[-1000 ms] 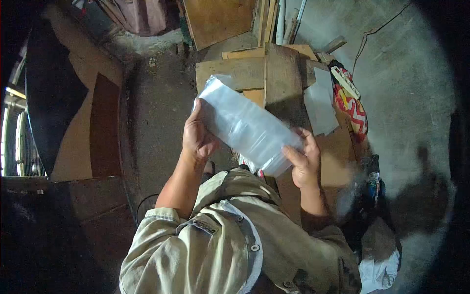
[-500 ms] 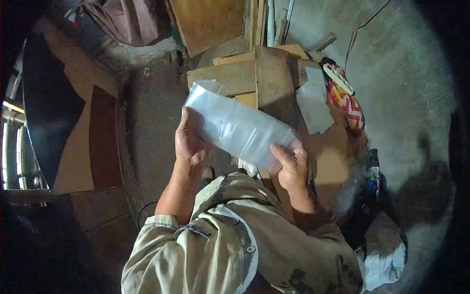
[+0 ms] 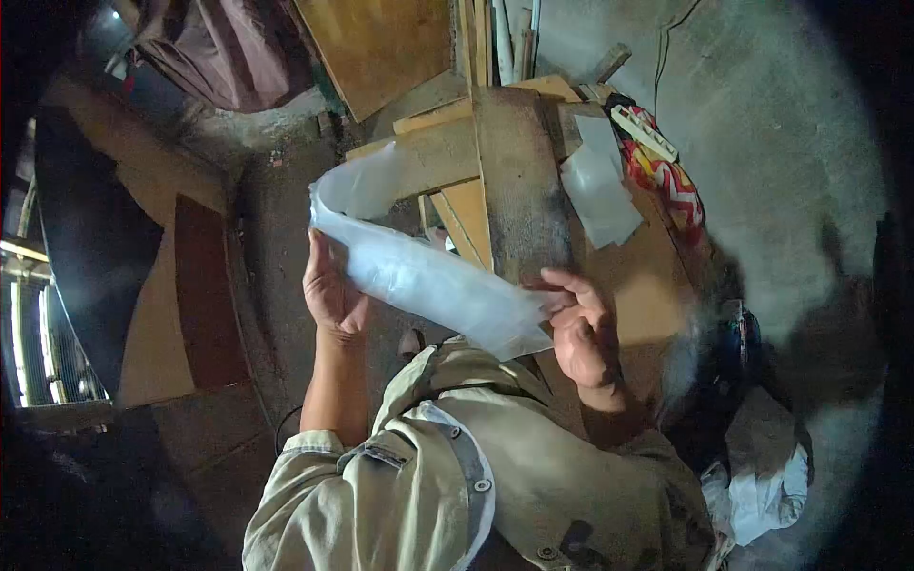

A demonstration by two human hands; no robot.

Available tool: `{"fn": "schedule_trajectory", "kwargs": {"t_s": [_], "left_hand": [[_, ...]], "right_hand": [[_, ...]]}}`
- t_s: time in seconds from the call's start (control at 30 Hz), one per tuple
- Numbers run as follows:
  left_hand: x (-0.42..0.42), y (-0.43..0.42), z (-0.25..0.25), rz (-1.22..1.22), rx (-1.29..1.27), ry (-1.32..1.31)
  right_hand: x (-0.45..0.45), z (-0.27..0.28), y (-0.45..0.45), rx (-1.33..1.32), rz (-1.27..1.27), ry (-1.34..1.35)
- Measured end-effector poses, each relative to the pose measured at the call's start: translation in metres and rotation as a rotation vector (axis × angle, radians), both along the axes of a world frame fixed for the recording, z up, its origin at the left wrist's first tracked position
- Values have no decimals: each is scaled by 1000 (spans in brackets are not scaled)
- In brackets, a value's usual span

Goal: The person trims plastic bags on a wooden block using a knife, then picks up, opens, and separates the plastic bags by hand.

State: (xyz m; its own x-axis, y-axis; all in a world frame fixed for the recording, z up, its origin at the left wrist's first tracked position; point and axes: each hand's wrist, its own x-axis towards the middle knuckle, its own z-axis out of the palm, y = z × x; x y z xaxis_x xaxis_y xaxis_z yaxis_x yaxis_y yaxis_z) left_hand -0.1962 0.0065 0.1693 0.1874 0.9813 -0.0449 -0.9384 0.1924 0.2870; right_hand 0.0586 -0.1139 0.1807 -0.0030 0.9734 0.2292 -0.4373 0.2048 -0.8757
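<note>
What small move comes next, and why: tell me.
Probably pinch the right end of the clear plastic with the right hand, which looks open there, its thumb off the film, while the left hand grips the other side.

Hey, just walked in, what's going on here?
A person is handling a piece of translucent plastic with bare hands. The left hand grips one end, where a flap curls away; the right hand is at the other end, its grip hard to make out. Wooden boards and pale sheets lie beyond.
</note>
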Motion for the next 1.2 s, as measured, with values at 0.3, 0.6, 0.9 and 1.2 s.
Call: {"fn": "schedule_trajectory", "kwargs": {"t_s": [0.3,0.6,0.9,1.2], "left_hand": [[-6,-2,-1,38,31,-71],[4,-7,7,-8,-51,77],[14,-7,7,22,-89,116],[32,-8,3,19,-83,263]], "right_hand": [[-11,13,-1,135,33,-38],[-33,-8,11,-20,-274,-134],[-26,-29,18,-209,-320,-144],[-17,-33,15,-260,-332,-73]]}}
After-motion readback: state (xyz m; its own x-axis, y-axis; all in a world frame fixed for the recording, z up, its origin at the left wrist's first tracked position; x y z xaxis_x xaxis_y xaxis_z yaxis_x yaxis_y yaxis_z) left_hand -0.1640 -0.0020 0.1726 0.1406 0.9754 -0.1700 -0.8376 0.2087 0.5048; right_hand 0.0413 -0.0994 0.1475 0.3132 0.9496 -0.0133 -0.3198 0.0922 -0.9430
